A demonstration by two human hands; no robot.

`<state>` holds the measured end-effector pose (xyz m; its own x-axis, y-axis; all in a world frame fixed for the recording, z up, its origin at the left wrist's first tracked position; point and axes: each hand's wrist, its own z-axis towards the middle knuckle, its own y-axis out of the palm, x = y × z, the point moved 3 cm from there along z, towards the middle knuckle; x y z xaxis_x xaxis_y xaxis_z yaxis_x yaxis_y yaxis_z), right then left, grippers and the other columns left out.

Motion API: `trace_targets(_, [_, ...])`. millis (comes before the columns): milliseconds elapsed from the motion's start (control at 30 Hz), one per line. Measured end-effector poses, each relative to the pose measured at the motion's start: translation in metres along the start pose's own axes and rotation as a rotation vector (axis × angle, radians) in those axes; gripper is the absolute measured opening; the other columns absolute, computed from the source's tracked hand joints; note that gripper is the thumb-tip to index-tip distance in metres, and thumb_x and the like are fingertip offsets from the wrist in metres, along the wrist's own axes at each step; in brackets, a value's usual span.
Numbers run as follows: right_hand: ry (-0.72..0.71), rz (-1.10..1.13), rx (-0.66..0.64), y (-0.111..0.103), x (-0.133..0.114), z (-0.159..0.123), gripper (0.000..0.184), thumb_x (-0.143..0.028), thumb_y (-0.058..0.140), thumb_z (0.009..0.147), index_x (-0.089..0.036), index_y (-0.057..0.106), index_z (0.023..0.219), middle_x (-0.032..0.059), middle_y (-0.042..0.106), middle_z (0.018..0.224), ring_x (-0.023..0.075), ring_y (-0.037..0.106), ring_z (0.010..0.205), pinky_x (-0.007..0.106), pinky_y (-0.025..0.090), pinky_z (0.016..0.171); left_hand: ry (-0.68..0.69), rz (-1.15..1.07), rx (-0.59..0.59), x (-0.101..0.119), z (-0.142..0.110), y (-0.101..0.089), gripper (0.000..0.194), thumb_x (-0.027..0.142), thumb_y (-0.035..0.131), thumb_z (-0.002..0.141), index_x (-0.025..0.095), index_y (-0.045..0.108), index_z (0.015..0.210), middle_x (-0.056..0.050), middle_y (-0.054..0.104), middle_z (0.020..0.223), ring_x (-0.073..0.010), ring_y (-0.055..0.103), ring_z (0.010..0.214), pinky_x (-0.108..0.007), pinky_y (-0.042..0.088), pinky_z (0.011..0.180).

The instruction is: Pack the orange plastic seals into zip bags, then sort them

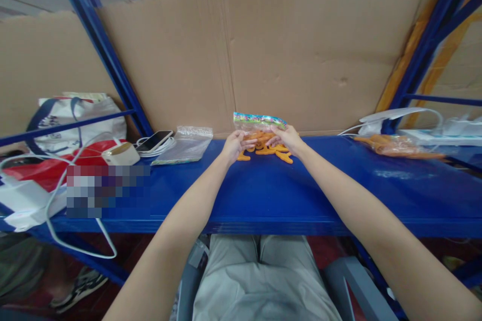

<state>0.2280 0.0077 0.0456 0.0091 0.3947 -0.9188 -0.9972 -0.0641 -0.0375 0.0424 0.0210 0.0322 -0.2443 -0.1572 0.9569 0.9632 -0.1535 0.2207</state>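
A clear plastic bag with a colourful printed top strip (259, 120) is held near the far side of the blue metal worktop (271, 195), its sides grasped by the fingers of the left hand (234, 146) and right hand (286, 139); curved orange plastic pieces (285, 156) are seen at and below it, though how many are inside cannot be told; if the film is pulled unevenly, it could be torn or pieces spilled; at right, similar pieces are contained in a clear filled bag (389, 144).
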Motion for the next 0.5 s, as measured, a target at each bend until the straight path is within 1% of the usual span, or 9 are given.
trace_targets(133, [-0.005, 0.035, -0.017, 0.0009, -0.0005, 0.0019, 0.022, -0.040, 0.061, 0.095, -0.019, 0.066, 0.099, 0.0094, 0.075, 0.102, 0.0163, 0.074, 0.070, 0.023, 0.055, 0.054, 0.045, -0.076, -0.019, 0.0015, -0.0015, 0.0034, 0.018, 0.016, 0.045, 0.101, 0.020, 0.046, 0.083, -0.004, 0.074, 0.105, -0.0169, 0.077, 0.089, -0.029, 0.061, 0.079])
trace_targets(200, [-0.014, 0.039, -0.024, 0.0001, -0.0015, 0.0018, 0.023, -0.041, 0.060, 0.095, -0.019, 0.066, 0.100, 0.0096, 0.075, 0.104, 0.0174, 0.075, 0.074, 0.025, 0.056, 0.057, 0.068, -0.079, -0.030, 0.0014, -0.0010, 0.0034, 0.020, 0.017, 0.046, 0.101, 0.020, 0.045, 0.081, -0.004, 0.074, 0.107, -0.0178, 0.076, 0.094, -0.032, 0.060, 0.086])
trace_targets(267, [-0.008, 0.037, -0.046, -0.0006, -0.0022, 0.0007, 0.024, -0.041, 0.060, 0.095, -0.019, 0.067, 0.099, 0.0098, 0.076, 0.098, 0.0185, 0.075, 0.074, 0.027, 0.058, 0.061, 0.069, -0.066, -0.034, 0.0006, 0.0001, 0.0029, 0.022, 0.019, 0.049, 0.100, 0.020, 0.044, 0.079, -0.004, 0.075, 0.097, -0.0188, 0.076, 0.094, -0.035, 0.058, 0.091])
trace_targets(333, [-0.001, 0.021, -0.071, -0.0008, -0.0024, -0.0003, 0.026, -0.043, 0.061, 0.094, -0.018, 0.068, 0.098, 0.0095, 0.076, 0.089, 0.0195, 0.075, 0.069, 0.030, 0.060, 0.064, 0.059, -0.053, -0.027, -0.0005, 0.0014, 0.0026, 0.023, 0.021, 0.051, 0.099, 0.020, 0.044, 0.078, -0.003, 0.074, 0.083, -0.0190, 0.077, 0.089, -0.037, 0.057, 0.093])
trace_targets(400, [-0.006, -0.011, -0.080, -0.0006, -0.0018, 0.0000, 0.028, -0.044, 0.062, 0.094, -0.017, 0.069, 0.097, 0.0094, 0.076, 0.084, 0.0205, 0.074, 0.065, 0.032, 0.061, 0.065, 0.051, -0.035, -0.020, -0.0020, 0.0026, 0.0033, 0.024, 0.020, 0.050, 0.100, 0.020, 0.044, 0.077, -0.001, 0.071, 0.074, -0.0190, 0.077, 0.081, -0.038, 0.057, 0.091])
trace_targets(500, [-0.046, -0.111, -0.050, -0.0003, 0.0009, 0.0038, 0.032, -0.047, 0.060, 0.094, -0.017, 0.068, 0.100, 0.0098, 0.076, 0.085, 0.0221, 0.074, 0.063, 0.034, 0.061, 0.063, 0.062, 0.006, -0.039, -0.0060, 0.0054, 0.0059, 0.025, 0.020, 0.048, 0.100, 0.019, 0.044, 0.075, 0.000, 0.068, 0.067, -0.0184, 0.075, 0.069, -0.037, 0.058, 0.084])
